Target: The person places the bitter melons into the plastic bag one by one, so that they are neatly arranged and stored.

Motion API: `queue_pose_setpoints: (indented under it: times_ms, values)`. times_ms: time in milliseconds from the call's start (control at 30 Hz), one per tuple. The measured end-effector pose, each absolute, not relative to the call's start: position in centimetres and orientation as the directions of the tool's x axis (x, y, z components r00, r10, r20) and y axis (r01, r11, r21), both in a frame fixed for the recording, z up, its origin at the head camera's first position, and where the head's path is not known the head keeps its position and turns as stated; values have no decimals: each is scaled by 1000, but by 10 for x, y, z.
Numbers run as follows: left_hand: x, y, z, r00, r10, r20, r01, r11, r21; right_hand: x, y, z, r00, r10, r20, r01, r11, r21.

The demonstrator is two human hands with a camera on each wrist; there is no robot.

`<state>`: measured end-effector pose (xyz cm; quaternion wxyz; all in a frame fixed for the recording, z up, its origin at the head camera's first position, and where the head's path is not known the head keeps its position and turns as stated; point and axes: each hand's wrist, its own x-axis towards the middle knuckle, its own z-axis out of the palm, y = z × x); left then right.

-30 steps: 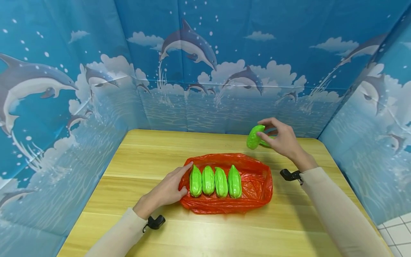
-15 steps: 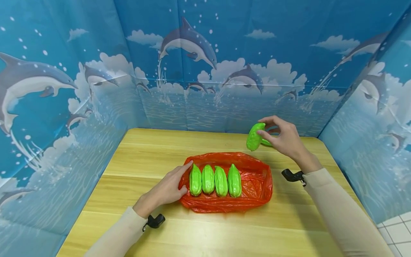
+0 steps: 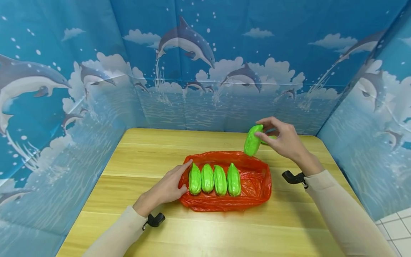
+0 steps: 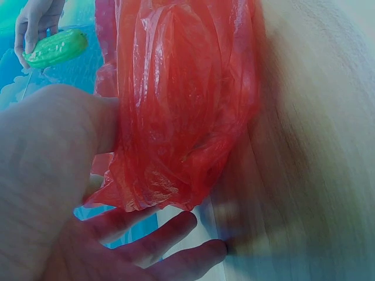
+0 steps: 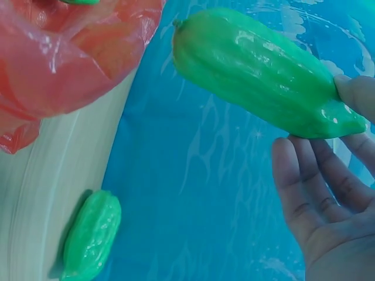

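My right hand pinches a green, bumpy bitter melon by its pointed end, between thumb and fingers. The melon hangs tilted beyond the back rim of a red plastic bag, its blunt end pointing down. At the bag's left end, my left hand holds the rim with thumb and index finger; its other fingers stretch out below the bag in the left wrist view. Several more bitter melons lie side by side in the bag's left and middle part.
Behind the right hand, another bitter melon lies on the wooden table, mostly hidden in the head view. The bag's right part shows bare red plastic. A blue dolphin-print curtain encloses the table's back and sides.
The melon in my right hand has swung from curving upright to tilted down and slightly left, nearer the bag's back rim. My left hand keeps its place on the bag.
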<state>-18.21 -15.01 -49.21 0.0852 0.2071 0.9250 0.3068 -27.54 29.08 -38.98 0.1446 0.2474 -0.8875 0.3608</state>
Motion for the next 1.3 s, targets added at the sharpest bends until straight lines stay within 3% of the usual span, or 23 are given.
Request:
queue_pose_setpoints:
  times_ms: [200,533,1300]
  values:
    - [-182,-150,-490,-899,436,-27,332,723,605,-267,289,-389,-872,-351,341,-489,643,-590]
    - [-182,-151,-490,-900,435,-12,342,726,597,-257,285,-392,-872,-468,146,-459,676,-576]
    - [-181,-150,-490,-907,418,-45,312,741,595,-252,268,-409,-757,-629,-178,-430,684,-589]
